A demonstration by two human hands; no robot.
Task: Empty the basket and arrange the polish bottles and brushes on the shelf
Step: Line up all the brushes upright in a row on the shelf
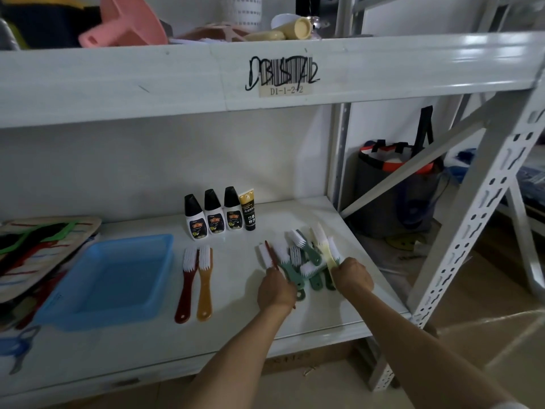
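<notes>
Left hand (275, 286) gripped a red-handled brush (269, 255), right hand (352, 278) a cream brush (327, 249), over the heaped green brushes (306, 261) on the white shelf (236, 278); light, rigid plastic, best held by handles

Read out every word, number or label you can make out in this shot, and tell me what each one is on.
"D1-1-2-2": printed on the label under a scribbled-over barcode on the upper shelf beam; the last digits are partly struck through.
Three polish bottles: label print too small to read.
Gold and black tube: print too small to read.
</notes>
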